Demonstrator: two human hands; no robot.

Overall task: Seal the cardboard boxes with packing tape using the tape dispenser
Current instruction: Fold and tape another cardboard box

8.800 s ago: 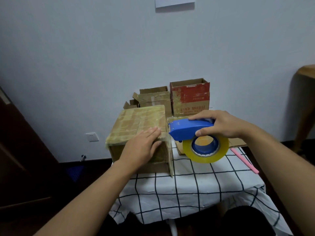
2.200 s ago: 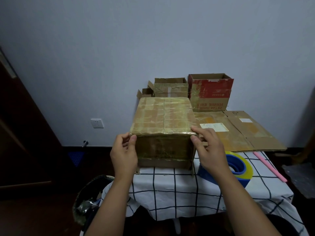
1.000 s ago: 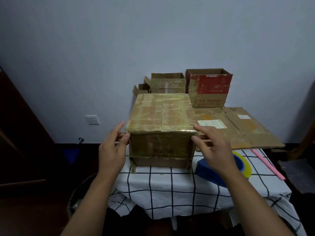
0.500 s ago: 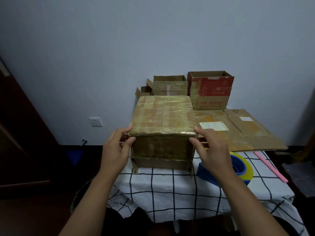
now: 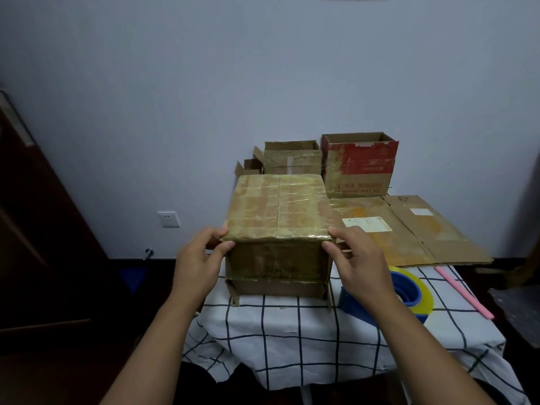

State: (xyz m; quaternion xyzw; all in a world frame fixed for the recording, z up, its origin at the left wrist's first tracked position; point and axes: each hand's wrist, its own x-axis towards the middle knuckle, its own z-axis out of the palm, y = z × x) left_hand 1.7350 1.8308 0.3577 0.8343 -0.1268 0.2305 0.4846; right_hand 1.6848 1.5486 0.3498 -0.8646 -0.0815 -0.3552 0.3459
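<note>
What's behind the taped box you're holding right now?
Behind the taped box stand two open brown boxes, a small one and a larger one, with the red-printed box to their right. Their lower parts and the table there are hidden by the taped box.

Your worktop (image 5: 292, 331) wears a white cloth with a dark grid. Taped box (image 5: 277, 229) sits between your hands. Tape dispenser (image 5: 409, 296) lies just right of your right hand (image 5: 359, 264); flattened cardboard (image 5: 409, 229) beyond it, pink stick (image 5: 464, 292) farther right. Open boxes (image 5: 359, 165) stand beyond your hands.
</note>
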